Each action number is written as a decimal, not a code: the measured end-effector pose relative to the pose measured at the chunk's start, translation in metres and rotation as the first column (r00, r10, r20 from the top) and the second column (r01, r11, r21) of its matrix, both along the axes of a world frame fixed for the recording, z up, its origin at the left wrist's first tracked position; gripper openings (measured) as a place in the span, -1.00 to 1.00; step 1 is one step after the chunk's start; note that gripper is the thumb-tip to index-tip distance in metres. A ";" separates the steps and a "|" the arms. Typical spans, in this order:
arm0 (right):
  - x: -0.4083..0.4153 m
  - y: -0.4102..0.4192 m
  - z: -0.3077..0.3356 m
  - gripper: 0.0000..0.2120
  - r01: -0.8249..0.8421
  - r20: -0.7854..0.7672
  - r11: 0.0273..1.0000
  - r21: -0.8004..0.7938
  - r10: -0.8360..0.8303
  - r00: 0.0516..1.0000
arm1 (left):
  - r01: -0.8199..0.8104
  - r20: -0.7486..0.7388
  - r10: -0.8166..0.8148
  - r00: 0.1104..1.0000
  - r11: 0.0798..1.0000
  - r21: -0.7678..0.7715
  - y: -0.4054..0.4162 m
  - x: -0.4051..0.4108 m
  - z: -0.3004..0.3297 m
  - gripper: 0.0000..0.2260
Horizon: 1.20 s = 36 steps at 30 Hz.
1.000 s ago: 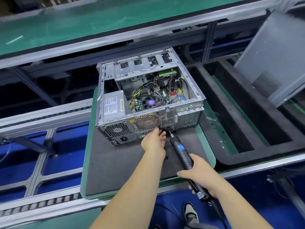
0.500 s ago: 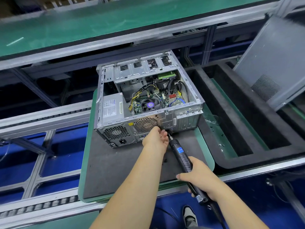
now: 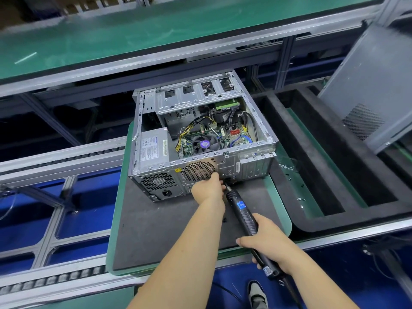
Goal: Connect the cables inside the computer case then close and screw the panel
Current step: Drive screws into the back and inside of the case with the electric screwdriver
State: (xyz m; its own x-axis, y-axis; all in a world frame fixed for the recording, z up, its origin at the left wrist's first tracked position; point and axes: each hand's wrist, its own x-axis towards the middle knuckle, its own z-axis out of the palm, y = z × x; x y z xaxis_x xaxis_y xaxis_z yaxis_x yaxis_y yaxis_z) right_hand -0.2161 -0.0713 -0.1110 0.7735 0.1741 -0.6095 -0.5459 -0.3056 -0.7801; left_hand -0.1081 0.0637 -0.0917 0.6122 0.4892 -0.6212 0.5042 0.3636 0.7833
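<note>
Nearest, the right hand (image 3: 266,244) is wrapped round one black electric screwdriver (image 3: 244,214), whose bit points up and left at the rear face of the computer case (image 3: 200,139). Just beyond, the left hand (image 3: 209,189) rests against that rear face below the round fan grille, its fingertips beside the bit; whether they pinch a screw is hidden, so I cannot tell how that hand is set.

The one case lies on its side on a grey pad on the tabletop (image 3: 156,230), its open side up, with cables, fan and board showing inside. One grey side panel (image 3: 374,85) leans well apart at the far right, not yet fitted.

The step in hand seems to be driving a screw at the rear plate, so the closing of the case is still to come. Next, I judge, the bit must seat squarely in the screw head while the left hand steadies it. After that, the panel has to be fetched.
</note>
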 end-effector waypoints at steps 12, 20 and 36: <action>0.001 -0.001 0.001 -0.58 0.003 0.000 1.000 0.010 -0.003 1.000 | -0.152 0.010 0.152 0.988 0.985 0.081 -0.009 0.002 0.001 -0.82; 0.001 0.000 0.002 -0.57 0.017 0.006 1.000 0.007 -0.017 1.000 | -0.170 0.024 0.168 0.985 0.983 0.071 -0.012 0.000 0.003 -0.84; -0.001 0.001 0.002 -0.57 0.006 -0.002 1.000 0.012 -0.006 1.000 | -0.152 0.129 0.153 0.980 0.988 -0.014 -0.009 -0.014 -0.003 -0.88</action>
State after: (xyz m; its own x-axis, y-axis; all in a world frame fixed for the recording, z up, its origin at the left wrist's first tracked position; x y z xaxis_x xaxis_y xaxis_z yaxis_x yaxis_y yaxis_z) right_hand -0.2169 -0.0704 -0.1094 0.7731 0.1769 -0.6091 -0.5496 -0.2927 -0.7825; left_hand -0.1216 0.0545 -0.0949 0.6059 0.5811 -0.5434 0.3368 0.4314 0.8369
